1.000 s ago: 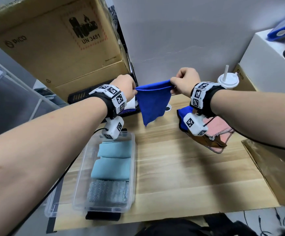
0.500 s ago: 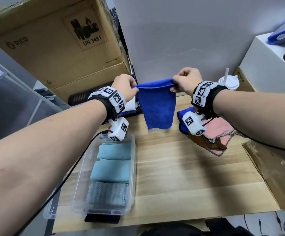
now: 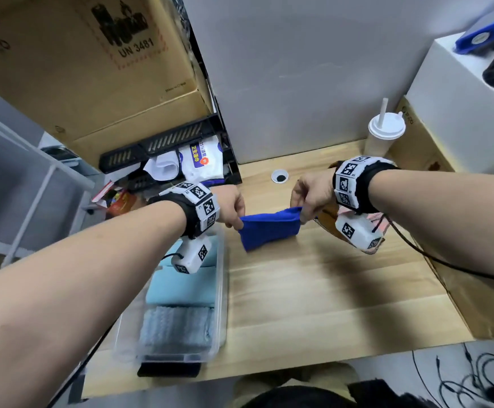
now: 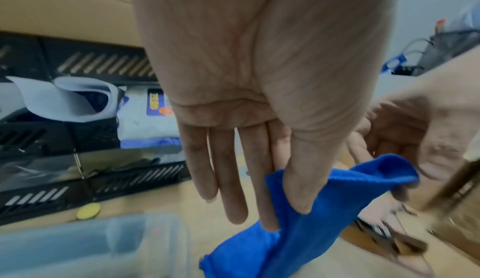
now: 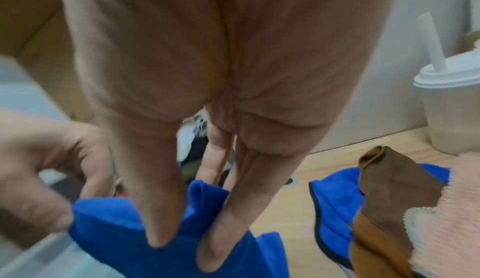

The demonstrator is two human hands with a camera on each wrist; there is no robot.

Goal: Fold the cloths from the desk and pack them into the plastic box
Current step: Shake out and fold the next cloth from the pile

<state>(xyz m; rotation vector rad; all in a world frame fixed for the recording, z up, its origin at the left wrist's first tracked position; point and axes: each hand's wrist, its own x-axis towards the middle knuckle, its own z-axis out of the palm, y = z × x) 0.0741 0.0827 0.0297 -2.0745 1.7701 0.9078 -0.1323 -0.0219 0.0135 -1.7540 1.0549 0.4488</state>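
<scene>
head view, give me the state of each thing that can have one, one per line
royal blue microfibre cloth: folded, pinched at both ends, partly on desk
left hand: pinching the cloth
right hand: pinching the cloth
clear plastic box: open, three folded cloths inside
white lidded cup: upright, straw in

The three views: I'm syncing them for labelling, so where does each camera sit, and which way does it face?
Head: worn on the head, facing forward and down at the desk; both forearms show.
Left wrist: looks along the left hand, which pinches the blue cloth.
Right wrist: looks along the right hand, with the same cloth in its grip.
Shared: all three show the blue cloth; each wrist view catches the other hand.
</scene>
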